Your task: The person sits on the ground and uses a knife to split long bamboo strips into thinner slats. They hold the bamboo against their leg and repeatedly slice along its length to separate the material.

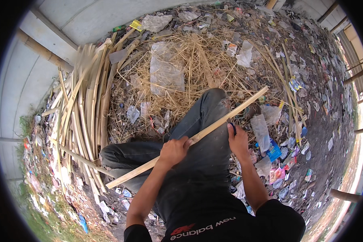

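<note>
A long pale bamboo strip [226,117] lies slantwise across my lap, its far end up to the right and its near end down to the left. My left hand [174,152] is closed around the strip near its middle. My right hand [238,141] is closed at my right thigh, just beneath the strip's right part. A small dark tool [231,126] pokes out of its fingers, close to the strip's edge. Most of that tool is hidden by the hand, so its kind cannot be made out.
Many split bamboo strips [86,105] are heaped at my left, beside a pale wall [24,80]. Straw-like shavings [193,60] cover the ground ahead, under a clear plastic sheet [165,68]. A few thin strips [288,88] lie at right among plastic litter and a blue wrapper [274,151].
</note>
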The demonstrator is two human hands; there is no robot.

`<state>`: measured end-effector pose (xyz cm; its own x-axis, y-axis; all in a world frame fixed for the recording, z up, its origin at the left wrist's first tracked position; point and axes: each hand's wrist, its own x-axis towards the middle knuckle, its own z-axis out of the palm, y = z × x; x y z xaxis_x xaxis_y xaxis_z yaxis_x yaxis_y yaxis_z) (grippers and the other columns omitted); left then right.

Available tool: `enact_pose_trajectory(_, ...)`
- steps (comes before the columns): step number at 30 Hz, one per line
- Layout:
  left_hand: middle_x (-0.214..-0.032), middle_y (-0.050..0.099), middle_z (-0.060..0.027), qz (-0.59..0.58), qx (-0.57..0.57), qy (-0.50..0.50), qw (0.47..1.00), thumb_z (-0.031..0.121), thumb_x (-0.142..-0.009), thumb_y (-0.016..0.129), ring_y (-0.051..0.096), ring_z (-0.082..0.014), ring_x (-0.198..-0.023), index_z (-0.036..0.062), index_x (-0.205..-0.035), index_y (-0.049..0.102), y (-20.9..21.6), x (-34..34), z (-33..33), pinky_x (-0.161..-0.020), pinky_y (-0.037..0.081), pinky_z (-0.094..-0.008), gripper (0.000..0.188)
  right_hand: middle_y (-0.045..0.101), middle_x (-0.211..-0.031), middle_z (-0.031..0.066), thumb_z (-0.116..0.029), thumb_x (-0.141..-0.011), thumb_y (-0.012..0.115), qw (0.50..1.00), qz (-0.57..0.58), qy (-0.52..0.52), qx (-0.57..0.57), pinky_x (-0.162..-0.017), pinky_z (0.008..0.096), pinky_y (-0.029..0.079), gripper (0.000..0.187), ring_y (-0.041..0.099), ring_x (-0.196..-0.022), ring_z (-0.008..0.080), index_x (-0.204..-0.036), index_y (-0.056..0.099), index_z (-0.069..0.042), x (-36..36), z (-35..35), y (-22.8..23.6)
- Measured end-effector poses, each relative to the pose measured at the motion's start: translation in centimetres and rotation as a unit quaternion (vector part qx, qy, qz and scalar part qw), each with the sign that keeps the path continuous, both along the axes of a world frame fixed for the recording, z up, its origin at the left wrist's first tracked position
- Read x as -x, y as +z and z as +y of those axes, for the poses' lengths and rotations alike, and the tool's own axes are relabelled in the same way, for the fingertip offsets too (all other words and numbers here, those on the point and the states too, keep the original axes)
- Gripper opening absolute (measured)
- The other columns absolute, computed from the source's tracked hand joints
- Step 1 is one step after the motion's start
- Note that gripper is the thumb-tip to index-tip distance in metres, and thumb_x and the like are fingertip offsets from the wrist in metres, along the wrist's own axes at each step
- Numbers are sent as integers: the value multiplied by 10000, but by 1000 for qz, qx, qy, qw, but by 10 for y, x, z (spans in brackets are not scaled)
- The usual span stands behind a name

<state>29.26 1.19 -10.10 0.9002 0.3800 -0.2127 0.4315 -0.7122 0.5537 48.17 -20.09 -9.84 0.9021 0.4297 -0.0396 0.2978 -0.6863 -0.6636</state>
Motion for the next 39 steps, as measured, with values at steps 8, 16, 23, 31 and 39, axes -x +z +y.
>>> enact_pose_trajectory(8,-713,694,-236,1,-20,-6,1000,392,-1056,579,706,-491,-718,108,-965,663,11,-6,3,-668,570,-602,310,666,-788,284,-303,-1065,626,1000,-14,-2,-16,-657,544,492,370,652,-765,510,-916,675,32,-8,14,-14)
enact_pose_trajectory(16,-712,693,-232,-6,-19,-27,999,375,-1061,580,706,-480,-717,110,-971,664,11,-21,-1,-667,573,-598,292,672,-760,301,-376,-1065,590,999,-9,12,32,-670,583,531,412,673,-758,516,-936,699,0,-7,21,-8)
enact_pose_trajectory(23,-836,721,-260,-1,43,-6,999,380,-1053,593,703,-510,-824,82,-1007,692,10,-63,-27,-742,572,-597,318,690,-791,270,-367,-1071,575,998,8,41,50,-696,583,537,389,680,-775,502,-945,712,-26,0,20,2)
enact_pose_trajectory(31,-887,751,-201,2,56,-60,997,397,-980,708,732,-444,-874,162,-1326,657,22,-31,1,-767,572,-545,421,672,-797,292,-352,-1086,570,995,87,-21,-38,-677,573,491,413,651,-813,522,-915,686,6,-8,11,-13)
enact_pose_trajectory(39,-907,759,-120,-23,27,-91,995,335,-971,716,736,-371,-816,194,-1478,597,36,16,20,-736,581,-492,539,657,-774,314,-353,-1084,570,999,-5,-43,-6,-659,579,489,448,644,-772,537,-846,640,20,-26,13,-25)
